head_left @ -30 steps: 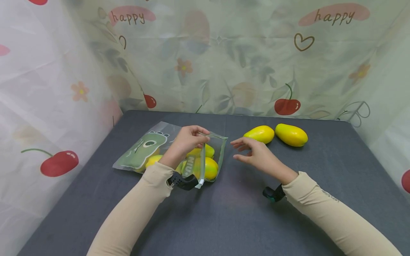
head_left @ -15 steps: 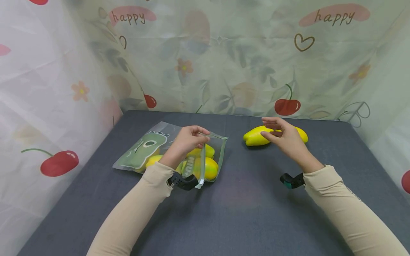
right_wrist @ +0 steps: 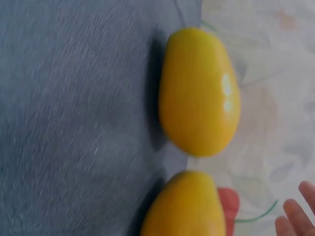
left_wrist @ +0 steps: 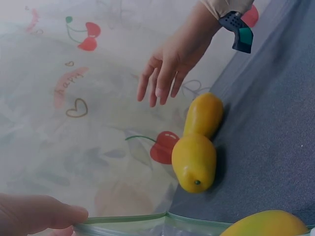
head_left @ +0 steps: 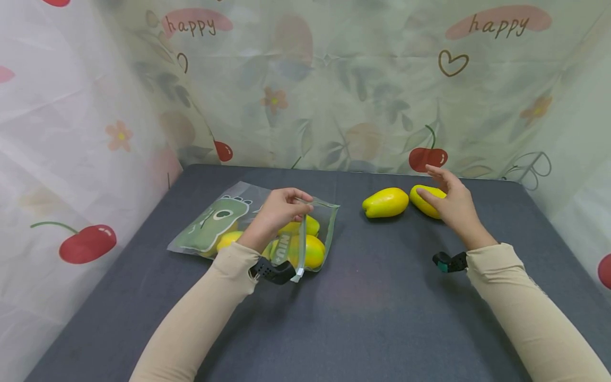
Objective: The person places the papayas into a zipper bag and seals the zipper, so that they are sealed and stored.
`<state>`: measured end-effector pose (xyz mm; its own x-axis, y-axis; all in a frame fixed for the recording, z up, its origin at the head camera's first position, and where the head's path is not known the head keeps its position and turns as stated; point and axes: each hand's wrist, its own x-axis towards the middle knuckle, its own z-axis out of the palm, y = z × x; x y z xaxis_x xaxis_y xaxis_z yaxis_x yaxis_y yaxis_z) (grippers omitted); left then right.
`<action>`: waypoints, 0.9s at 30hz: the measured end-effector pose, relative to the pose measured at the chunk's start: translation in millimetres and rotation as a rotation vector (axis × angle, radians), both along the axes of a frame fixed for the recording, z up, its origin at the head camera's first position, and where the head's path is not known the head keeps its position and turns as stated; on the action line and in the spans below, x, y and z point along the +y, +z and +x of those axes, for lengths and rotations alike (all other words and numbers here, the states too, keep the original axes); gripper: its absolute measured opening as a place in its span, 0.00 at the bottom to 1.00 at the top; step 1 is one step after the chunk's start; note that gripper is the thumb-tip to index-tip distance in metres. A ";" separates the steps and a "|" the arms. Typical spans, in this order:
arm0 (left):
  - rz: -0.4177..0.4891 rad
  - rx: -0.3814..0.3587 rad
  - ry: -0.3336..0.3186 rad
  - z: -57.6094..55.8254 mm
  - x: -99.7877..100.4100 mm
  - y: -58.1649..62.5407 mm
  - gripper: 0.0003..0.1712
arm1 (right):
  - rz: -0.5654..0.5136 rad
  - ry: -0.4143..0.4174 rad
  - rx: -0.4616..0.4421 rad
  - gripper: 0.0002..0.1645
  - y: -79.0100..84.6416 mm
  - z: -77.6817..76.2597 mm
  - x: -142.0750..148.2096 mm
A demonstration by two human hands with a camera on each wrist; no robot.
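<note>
My left hand (head_left: 279, 215) pinches the upper rim of a clear zip bag (head_left: 217, 223) with a green cartoon print, lying at the left of the table. Its mouth gapes toward the right, and a white slider hangs at the near corner. Several yellow papayas (head_left: 313, 251) show through the plastic. Two more papayas lie at the back right: a left one (head_left: 385, 202) and a right one (head_left: 424, 201). Over the right one hovers my right hand (head_left: 457, 207), fingers spread and holding nothing; it partly covers that fruit in the head view. In the left wrist view, its fingers point downward above the fruit.
A dark grey cloth covers the table (head_left: 353, 318). Printed curtains (head_left: 324, 106) with cherries and flowers rise behind it and along both sides. Each wrist wears a small black camera, such as the left camera (head_left: 277, 270).
My right hand has moved right and away from me, from beside the bag past the left papaya to above the right one. The left hand and the bag have stayed put.
</note>
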<state>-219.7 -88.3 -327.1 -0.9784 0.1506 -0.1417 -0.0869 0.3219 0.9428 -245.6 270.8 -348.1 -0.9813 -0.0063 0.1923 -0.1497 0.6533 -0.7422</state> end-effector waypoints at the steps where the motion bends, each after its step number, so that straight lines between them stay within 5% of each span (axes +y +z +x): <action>1: 0.000 0.001 0.000 0.3 -0.1 0.2 0.13 | 0.002 -0.014 -0.002 0.41 -1.5 -1.7 2.3; 15: 0.000 -0.007 -0.001 0.4 0.4 -0.1 0.12 | 0.074 -0.115 -0.091 0.43 -21.4 -21.3 25.7; 21: 0.009 -0.015 -0.001 0.6 0.4 0.2 0.12 | 0.134 -0.088 -0.229 0.50 -30.8 -29.1 33.9; 27: 0.007 -0.009 -0.004 1.5 0.2 1.5 0.12 | 0.173 -0.055 -0.253 0.52 -38.9 -34.3 38.7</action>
<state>-218.2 -88.1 -325.7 -0.9764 0.1557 -0.1497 -0.0943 0.3161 0.9440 -279.9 309.5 -387.0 -0.9977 0.0364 -0.0577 0.0647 0.7750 -0.6286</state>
